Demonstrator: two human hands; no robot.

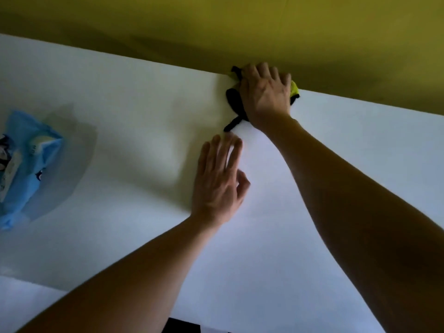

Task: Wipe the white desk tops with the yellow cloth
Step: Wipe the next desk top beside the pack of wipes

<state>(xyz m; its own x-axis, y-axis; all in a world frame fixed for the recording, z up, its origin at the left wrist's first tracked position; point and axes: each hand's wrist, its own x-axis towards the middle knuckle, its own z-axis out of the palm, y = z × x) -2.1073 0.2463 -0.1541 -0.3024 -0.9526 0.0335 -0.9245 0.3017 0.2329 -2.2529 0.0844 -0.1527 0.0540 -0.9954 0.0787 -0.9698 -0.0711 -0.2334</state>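
A right hand (265, 94) presses flat on a yellow cloth (295, 88), fingers spread over it and reaching to the far edge of a white desk (324, 188); whether the fingertips curl round the cloth cannot be told. Nearer the camera, the left hand (219, 179) lies over the desk top with fingers straight and slightly apart, thumb bent inward, holding nothing; whether the palm touches the surface is unclear. Both bare forearms run up from the lower edge of the view, the left from the lower left, the right from the right side. The cloth sits bunched under the right hand at the desk's back edge, only a yellow corner showing to the right of the knuckles and black trim (233, 102) sticking out to the left, with a black strip trailing toward the left hand's fingertips. Well to the left, a blue packet (26, 169) lies on the desk, blurred. Beyond the desk's far edge stands a yellow wall (216, 32), meeting the desk where the cloth is pressed.
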